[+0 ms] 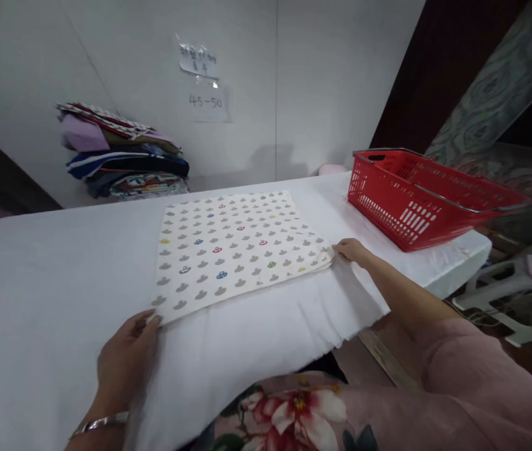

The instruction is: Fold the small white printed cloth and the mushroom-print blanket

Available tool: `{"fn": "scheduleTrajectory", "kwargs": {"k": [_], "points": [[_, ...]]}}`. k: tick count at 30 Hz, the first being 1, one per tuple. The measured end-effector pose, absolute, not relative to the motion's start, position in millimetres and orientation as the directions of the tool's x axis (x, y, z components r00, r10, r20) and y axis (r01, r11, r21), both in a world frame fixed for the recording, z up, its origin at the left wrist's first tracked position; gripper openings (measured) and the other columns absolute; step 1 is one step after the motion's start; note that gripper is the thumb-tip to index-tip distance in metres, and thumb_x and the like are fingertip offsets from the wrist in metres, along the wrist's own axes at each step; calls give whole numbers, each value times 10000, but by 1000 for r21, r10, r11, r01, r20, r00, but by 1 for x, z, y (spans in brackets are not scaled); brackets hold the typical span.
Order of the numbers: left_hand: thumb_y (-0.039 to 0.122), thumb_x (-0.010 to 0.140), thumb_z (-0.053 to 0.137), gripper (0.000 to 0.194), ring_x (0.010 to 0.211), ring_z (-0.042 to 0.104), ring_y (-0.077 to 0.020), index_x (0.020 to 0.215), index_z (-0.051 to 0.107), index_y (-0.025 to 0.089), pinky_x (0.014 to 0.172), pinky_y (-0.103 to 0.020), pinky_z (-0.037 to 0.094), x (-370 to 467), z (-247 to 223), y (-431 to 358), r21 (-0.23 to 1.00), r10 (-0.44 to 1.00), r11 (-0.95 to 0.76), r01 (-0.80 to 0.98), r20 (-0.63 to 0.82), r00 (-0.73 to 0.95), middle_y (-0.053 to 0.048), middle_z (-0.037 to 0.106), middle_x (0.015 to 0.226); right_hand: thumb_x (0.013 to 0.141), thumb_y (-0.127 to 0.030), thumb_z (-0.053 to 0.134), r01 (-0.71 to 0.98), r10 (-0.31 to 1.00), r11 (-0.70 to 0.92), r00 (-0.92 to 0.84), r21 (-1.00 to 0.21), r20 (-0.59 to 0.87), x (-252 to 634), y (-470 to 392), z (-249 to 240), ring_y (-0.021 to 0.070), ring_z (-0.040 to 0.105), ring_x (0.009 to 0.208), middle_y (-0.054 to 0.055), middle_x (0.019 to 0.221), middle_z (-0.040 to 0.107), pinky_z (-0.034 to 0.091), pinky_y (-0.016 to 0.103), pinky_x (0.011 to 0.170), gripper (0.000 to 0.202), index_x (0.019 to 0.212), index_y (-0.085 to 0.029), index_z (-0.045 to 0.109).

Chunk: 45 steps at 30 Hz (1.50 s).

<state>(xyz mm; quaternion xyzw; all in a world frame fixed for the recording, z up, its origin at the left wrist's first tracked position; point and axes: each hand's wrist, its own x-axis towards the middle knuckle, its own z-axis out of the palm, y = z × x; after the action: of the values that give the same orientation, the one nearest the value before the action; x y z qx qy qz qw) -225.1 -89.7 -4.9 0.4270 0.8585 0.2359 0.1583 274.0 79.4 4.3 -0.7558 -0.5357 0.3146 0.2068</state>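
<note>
A white cloth (242, 250) printed with small grey shapes and a few coloured ones lies spread and folded into a rough rectangle on the table. At its near left corner, my left hand (129, 347) pinches the fabric between thumb and fingers. My right hand (351, 249) grips the near right corner, where the layered edge lifts slightly and shows more than one ply. Between the two hands the near edge runs fairly straight.
The table (68, 275) wears a white cover that hangs over its near edge. A red plastic basket (388, 200) stands at the right. Folded clothes (125, 153) are piled at the back left. Paper signs (209, 103) hang on the wall; a white stool (519, 294) stands at right.
</note>
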Motion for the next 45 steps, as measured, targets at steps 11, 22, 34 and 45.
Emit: {"fn": "scheduleTrajectory", "kwargs": {"k": [11,22,34,45], "points": [[546,791,418,441,906,586,-214,1106,580,284,741,-291,427,-228,-5,-88,506,815,540,672,-115,-568,-2,644,1005,703,-212,619,901,950,-285,221,-326,-220,256,96,14,136,581,591,38,604,637,362,193,515,125,781,-125,666],[551,774,438,435,866,601,-210,1080,593,283,703,-284,436,-225,2,-91,547,820,526,652,-124,-558,-3,653,970,725,-343,631,974,950,-209,182,-83,-255,253,102,8,225,632,767,129,742,684,380,238,585,255,735,-98,702],[552,769,458,403,847,604,-179,1056,592,303,692,-252,422,-236,-7,-92,582,847,487,651,-133,-514,29,651,922,719,-274,625,972,975,-198,182,-123,-128,257,96,-1,174,604,813,70,921,675,360,212,589,201,889,-168,650],[542,755,469,393,868,604,-176,1059,585,319,714,-248,423,-240,-10,-94,631,856,467,619,-147,-496,40,656,932,758,-271,577,956,971,-240,235,-171,-47,250,86,-5,167,574,819,61,923,650,327,215,556,157,876,-173,610]]}}
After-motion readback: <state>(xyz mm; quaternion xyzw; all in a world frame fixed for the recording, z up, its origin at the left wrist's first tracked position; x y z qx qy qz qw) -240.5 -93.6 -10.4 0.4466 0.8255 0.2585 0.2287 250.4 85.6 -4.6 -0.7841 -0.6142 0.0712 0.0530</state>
